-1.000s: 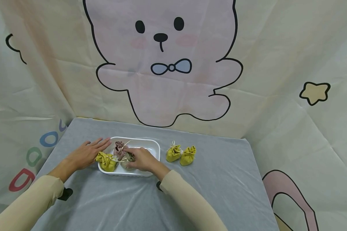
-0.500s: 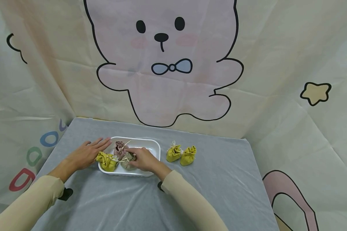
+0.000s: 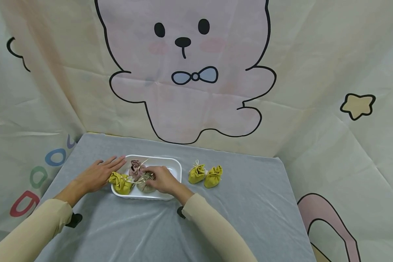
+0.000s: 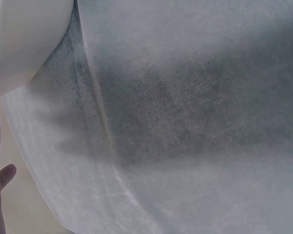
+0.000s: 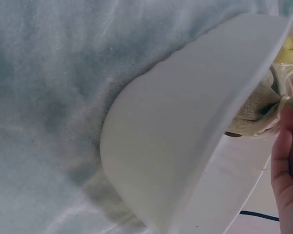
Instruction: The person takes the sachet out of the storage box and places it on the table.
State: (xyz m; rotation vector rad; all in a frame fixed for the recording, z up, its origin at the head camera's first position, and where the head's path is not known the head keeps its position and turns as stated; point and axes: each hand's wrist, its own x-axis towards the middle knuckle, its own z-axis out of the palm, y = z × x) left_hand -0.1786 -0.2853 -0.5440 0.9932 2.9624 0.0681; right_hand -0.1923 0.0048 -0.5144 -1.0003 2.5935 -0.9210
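Note:
In the head view a white tray [image 3: 171,164] holds a yellow drawstring pouch [image 3: 121,185], a mauve drawstring pouch [image 3: 135,170] and a khaki drawstring pouch [image 3: 145,188]. My right hand [image 3: 165,180] pinches the gathered neck of the khaki pouch, whose round body sits in the tray. The right wrist view shows the thumb and fingers [image 5: 288,161] at the tied neck of this khaki pouch [image 5: 256,109]. With fingers extended, my left hand [image 3: 96,176] lies at the tray's left rim, beside the yellow pouch. Only a sliver of it shows in the left wrist view.
Two more yellow pouches, a left one [image 3: 197,174] and a right one [image 3: 213,177], stand on the grey cloth [image 3: 249,203] right of the tray. A printed fabric backdrop [image 3: 196,116] rises behind the table and along both sides.
My right thumb and fingers have shifted slightly upward on the khaki pouch to its neck, uncovering more of its body. The left hand and the tray have stayed in place.

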